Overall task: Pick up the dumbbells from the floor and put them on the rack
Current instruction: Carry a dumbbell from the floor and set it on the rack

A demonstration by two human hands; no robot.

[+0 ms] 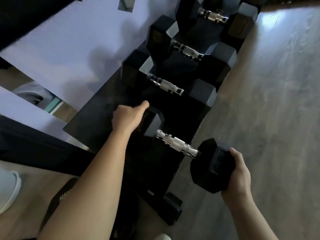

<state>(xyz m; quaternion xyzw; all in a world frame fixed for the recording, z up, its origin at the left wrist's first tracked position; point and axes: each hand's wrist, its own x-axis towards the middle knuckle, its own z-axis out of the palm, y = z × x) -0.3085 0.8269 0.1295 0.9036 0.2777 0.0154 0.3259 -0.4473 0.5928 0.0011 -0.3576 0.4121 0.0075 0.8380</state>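
A black hex dumbbell (176,144) with a chrome knurled handle lies across the near end of the black rack (155,170). My left hand (127,118) grips its far head. My right hand (238,175) cups its near head, which hangs past the rack's floor-side edge. Three more hex dumbbells rest on the rack behind it: one (166,85) just beyond, another (188,51) farther back, and a third (213,16) at the top of the view.
The rack stands along a pale purple wall (69,40). Grey wood-look floor (268,101) spreads to the right. A black plate (62,196) with white lettering lies by the rack's foot. A light shoe (8,187) shows at the left edge.
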